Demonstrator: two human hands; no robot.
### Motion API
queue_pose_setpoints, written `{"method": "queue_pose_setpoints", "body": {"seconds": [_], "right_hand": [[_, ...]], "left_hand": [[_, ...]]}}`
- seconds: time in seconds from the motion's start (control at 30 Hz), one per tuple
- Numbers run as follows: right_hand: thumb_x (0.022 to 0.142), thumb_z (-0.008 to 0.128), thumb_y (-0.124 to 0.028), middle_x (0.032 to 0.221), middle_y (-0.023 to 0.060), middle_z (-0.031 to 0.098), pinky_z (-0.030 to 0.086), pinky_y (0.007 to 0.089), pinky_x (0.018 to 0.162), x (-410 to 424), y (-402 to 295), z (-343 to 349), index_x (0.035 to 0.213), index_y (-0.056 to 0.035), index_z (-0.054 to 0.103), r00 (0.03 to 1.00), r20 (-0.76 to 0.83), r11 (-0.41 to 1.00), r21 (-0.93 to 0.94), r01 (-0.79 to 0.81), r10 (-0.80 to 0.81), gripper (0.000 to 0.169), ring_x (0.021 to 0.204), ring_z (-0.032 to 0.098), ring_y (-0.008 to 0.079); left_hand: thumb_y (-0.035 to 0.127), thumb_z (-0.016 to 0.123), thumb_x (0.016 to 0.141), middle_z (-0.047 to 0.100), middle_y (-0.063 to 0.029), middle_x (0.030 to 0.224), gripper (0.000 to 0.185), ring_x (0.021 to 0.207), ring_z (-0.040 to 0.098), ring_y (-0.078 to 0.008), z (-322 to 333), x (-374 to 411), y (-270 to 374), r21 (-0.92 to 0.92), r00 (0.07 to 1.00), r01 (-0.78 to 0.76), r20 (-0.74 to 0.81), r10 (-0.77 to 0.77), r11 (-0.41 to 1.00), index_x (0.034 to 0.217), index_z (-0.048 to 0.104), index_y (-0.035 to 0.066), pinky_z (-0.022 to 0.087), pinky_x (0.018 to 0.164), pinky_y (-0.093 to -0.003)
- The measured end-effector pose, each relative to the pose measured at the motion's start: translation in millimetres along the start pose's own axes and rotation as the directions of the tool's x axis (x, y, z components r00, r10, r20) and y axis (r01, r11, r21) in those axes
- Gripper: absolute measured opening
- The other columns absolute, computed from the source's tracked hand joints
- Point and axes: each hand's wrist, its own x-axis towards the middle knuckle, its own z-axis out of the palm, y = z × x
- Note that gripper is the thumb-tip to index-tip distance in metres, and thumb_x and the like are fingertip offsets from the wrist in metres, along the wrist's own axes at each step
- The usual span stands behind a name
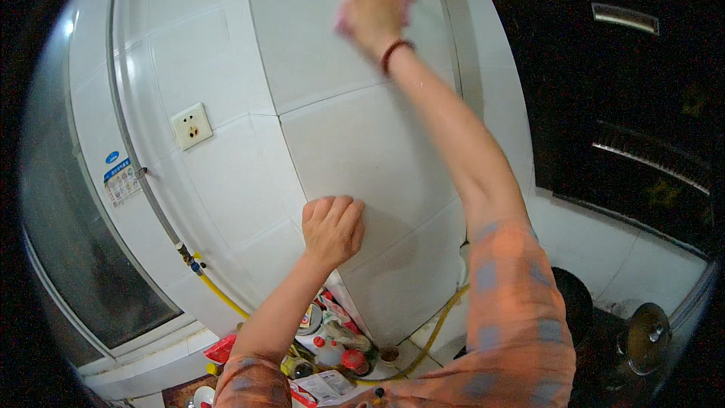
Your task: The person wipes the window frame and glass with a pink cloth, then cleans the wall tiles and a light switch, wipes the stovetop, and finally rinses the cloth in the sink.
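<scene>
My right hand (376, 14), blurred and reaching high, presses a pink cloth (346, 20) against the white tiled wall (351, 147). A dark red bracelet circles that wrist. Lower down, my left hand (333, 229) is curled into a loose fist by the vertical tile corner. Its palm side is hidden, and nothing shows in it. Whether its knuckles touch the tile is hard to tell.
A wall socket (192, 126) and a gas pipe (122, 96) with a yellow hose (224, 296) are at left, near a window (96, 226). Bottles (328, 351) crowd the counter below. A black range hood (612, 96) and a pot lid (645, 337) are right.
</scene>
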Motion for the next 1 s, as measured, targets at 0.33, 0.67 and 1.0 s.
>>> {"method": "queue_pose_setpoints", "body": {"seconds": [0.33, 0.67, 1.0], "right_hand": [[0.094, 0.040, -0.025, 0.140, 0.0236, 0.039, 0.022, 0.0460, 0.112, 60, -87, -43, 0.132, 0.0041, 0.042, 0.947, -0.255, 0.934, 0.245, 0.258, -0.195, 0.048, 0.136, 0.029, 0.0358], [0.089, 0.049, -0.036, 0.147, 0.0107, 0.037, 0.024, 0.0518, 0.109, -173, -94, 5, 0.131, -0.0168, 0.052, 0.837, -0.132, 0.793, 0.271, 0.545, -0.530, 0.047, 0.135, 0.033, 0.0317], [0.092, 0.045, -0.023, 0.149, 0.0213, 0.029, 0.022, 0.0478, 0.111, -58, -115, -18, 0.125, -0.0019, 0.050, 0.867, -0.327, 0.859, 0.227, 0.459, -0.377, 0.039, 0.139, 0.025, 0.0369]], "left_hand": [[0.012, 0.067, 0.068, 0.058, -0.0052, 0.113, 0.043, 0.101, 0.053, -0.0243, 2, -8, -2, -0.073, 0.998, 0.057, 0.007, -0.057, 0.996, 0.110, 0.061, 0.013, 0.038, 0.088, -0.0405], [0.017, 0.051, 0.090, 0.042, -0.0187, 0.136, 0.051, 0.128, 0.040, -0.0286, -1, 17, -23, -0.803, 0.653, 0.304, -0.215, -0.726, 0.512, 0.136, 0.039, 0.000, 0.027, 0.111, -0.0439], [0.035, 0.045, 0.098, 0.050, -0.0129, 0.122, 0.050, 0.123, 0.045, -0.0261, 5, -7, -60, -0.966, 0.297, -0.043, 0.231, -0.927, -0.254, 0.130, 0.042, -0.004, 0.032, 0.108, -0.0406]]}}
